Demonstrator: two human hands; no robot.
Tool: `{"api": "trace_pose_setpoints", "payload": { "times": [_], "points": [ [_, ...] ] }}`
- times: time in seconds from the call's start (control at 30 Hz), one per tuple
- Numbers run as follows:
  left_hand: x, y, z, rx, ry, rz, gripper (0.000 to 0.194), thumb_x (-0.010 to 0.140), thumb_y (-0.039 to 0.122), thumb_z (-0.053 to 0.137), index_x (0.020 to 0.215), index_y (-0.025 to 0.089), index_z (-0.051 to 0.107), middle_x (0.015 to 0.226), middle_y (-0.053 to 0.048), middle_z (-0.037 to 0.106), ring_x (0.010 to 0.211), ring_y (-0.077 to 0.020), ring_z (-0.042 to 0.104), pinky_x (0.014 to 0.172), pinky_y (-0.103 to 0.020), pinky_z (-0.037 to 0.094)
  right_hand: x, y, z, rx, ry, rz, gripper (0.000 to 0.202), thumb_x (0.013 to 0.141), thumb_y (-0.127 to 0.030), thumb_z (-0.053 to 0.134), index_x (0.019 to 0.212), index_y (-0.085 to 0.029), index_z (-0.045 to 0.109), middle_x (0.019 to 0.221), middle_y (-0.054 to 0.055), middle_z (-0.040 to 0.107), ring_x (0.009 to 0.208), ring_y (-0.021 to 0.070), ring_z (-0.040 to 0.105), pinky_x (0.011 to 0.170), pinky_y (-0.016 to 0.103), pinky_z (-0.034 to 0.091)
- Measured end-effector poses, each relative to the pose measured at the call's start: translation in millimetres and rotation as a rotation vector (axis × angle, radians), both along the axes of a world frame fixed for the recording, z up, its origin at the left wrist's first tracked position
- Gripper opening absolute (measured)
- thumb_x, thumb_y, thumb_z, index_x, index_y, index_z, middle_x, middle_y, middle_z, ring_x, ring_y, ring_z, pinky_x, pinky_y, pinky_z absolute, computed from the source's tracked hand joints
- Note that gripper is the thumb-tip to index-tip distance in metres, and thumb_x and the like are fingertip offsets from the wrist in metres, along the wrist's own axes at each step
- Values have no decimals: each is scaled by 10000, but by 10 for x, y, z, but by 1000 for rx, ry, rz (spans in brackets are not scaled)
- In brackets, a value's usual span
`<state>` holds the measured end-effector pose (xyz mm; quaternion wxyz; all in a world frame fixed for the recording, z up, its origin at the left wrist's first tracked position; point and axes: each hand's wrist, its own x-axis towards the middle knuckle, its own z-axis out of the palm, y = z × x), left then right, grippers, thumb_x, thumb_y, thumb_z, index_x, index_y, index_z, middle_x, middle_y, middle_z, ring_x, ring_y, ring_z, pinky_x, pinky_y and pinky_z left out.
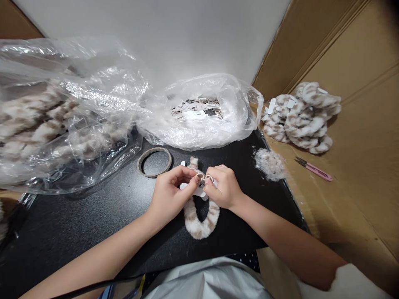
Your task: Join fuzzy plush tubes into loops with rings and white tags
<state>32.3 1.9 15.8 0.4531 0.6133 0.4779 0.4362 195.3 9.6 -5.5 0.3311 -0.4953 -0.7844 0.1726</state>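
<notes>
A fluffy white-and-brown loop [202, 226] lies on the black tabletop, its upper part running beneath both my hands. My left hand [174, 189] pinches a thin beige cord [208, 177] between thumb and fingertips. From the other side my right hand [222, 187] grips the same cord, thumb pressed against the fingers. Below the cord, white tags [190, 189] hang between the hands and rest over the loop. Fingers hide part of the cord, so I cannot tell whether it is knotted.
Left, a clear plastic bag [102, 141] covers more fluffy pieces. A plastic bag of tags and cords [199, 133] sits behind my hands, near a tape ring [140, 162]. Rightward are a fluff pile [270, 164], pink-handled snips [318, 171] and bundled fluffy loops [307, 120] on cardboard [352, 199].
</notes>
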Motion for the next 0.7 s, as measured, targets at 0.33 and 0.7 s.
{"api": "trace_pose_setpoints", "payload": {
  "times": [0.33,0.7],
  "points": [
    [-12,21,0,21,68,-12,54,796,201,661,771,155,673,714,-22,716,603,-121,642,548,-191,508,12,-3,-4,-12,-25,-1,222,789,-271,373,576,-227,328,509,-5,455,503,146,428,597,297,335],
    [1,11,2,50,96,-25,61,793,198,664,751,153,667,698,-13,708,590,-112,627,540,-186,486,-11,-3,2,0,-101,-38,180,749,-248,373,601,-236,270,501,-8,431,496,152,395,595,304,307]
  ]
}}
